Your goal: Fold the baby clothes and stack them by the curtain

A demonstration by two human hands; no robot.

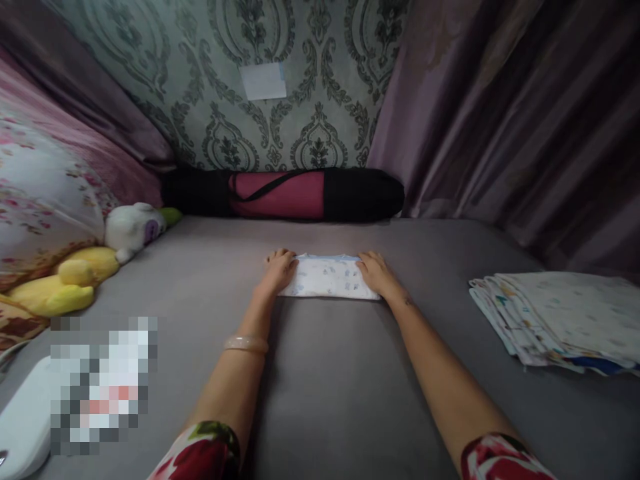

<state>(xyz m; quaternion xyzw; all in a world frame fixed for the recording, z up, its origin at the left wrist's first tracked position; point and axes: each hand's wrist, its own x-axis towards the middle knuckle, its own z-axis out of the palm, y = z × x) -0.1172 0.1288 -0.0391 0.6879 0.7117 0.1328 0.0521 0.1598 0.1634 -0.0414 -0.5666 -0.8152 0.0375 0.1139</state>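
Note:
A white cloth (327,279) with small bluish prints lies folded into a flat, wide rectangle on the grey bed sheet (330,373). Pale blue trim runs along its far edge. My left hand (282,269) holds its left end, fingers curled at the far corner and thumb side against the fabric. At the opposite end my right hand (375,271) grips the far right corner in the same way. The undersides of the fingers are hidden. Both arms reach straight forward, with a pale bangle (246,343) around the left one.
Folded printed cloths (565,317) lie stacked at right. A black and pink long bag (280,193) lies along the wall. Plush toys, one white (131,230) and one yellow (55,290), sit at left. A white device (30,413) lies near left beside a blurred-out item (113,380).

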